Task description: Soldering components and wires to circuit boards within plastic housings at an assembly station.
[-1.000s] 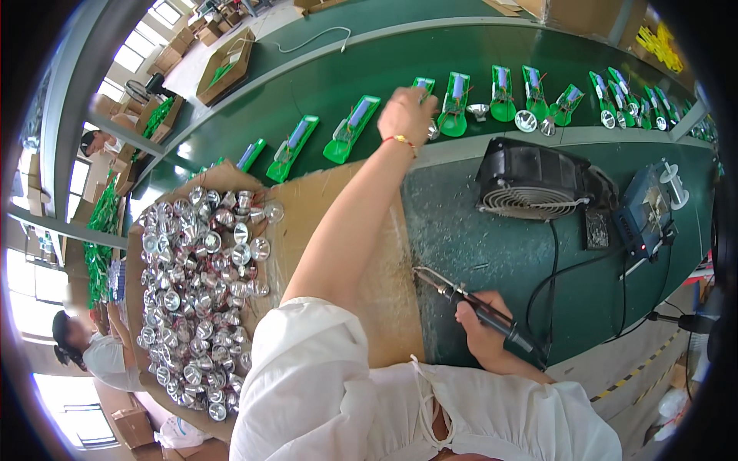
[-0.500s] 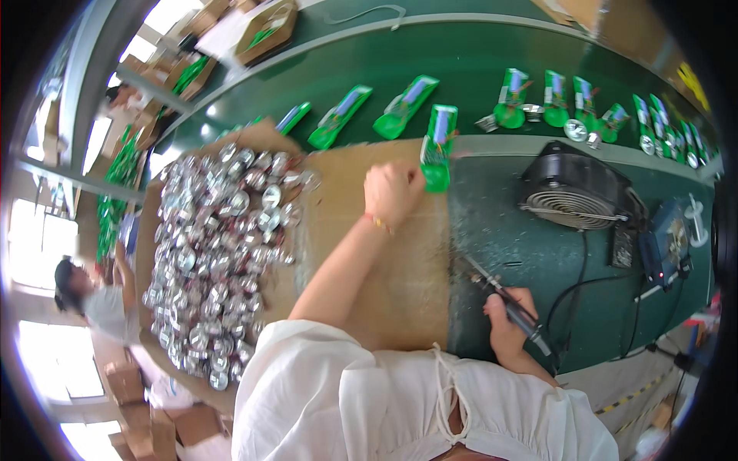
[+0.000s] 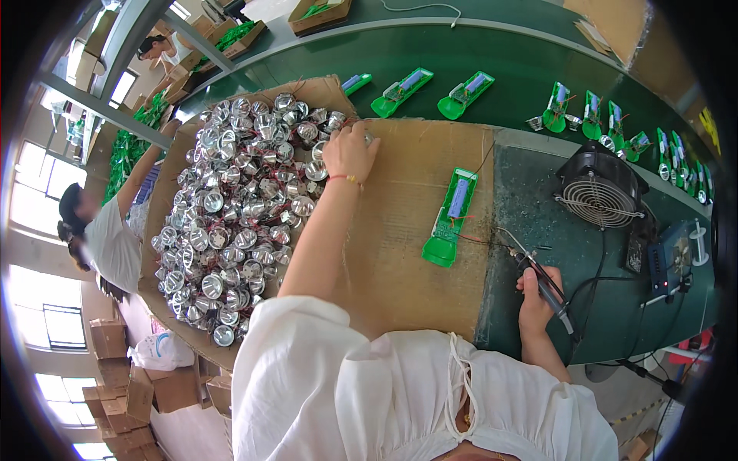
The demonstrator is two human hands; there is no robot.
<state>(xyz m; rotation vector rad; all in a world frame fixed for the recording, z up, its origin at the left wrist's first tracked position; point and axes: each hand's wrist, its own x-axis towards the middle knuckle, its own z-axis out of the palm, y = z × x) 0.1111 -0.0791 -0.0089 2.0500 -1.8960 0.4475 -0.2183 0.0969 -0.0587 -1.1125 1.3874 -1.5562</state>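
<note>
My left hand point(image 3: 350, 157) is at the upper right edge of a heap of silver reflector cups point(image 3: 215, 201) with thin wires. Its fingers are curled, and a shiny silver cup point(image 3: 368, 140) shows between fingers and thumb. My right hand point(image 3: 536, 298) grips a soldering iron point(image 3: 550, 295), its tip pointing up and left. Between the hands, a green plastic housing point(image 3: 440, 250) lies on a cardboard sheet point(image 3: 388, 269). A blue cylindrical cell point(image 3: 460, 198) sits in the housing, and thin red and black wires stick out of it.
Several green housings point(image 3: 467, 95) lie along the green belt beyond the bench, some with reflector cups beside them. A black fan point(image 3: 602, 188) and a blue soldering station point(image 3: 670, 261) stand at right, with cables nearby. Another person point(image 3: 115, 238) is at the left.
My left hand has let go of the green housing, which now lies nearer on the cardboard, and moved left to the reflector cups. My right hand still holds the soldering iron.
</note>
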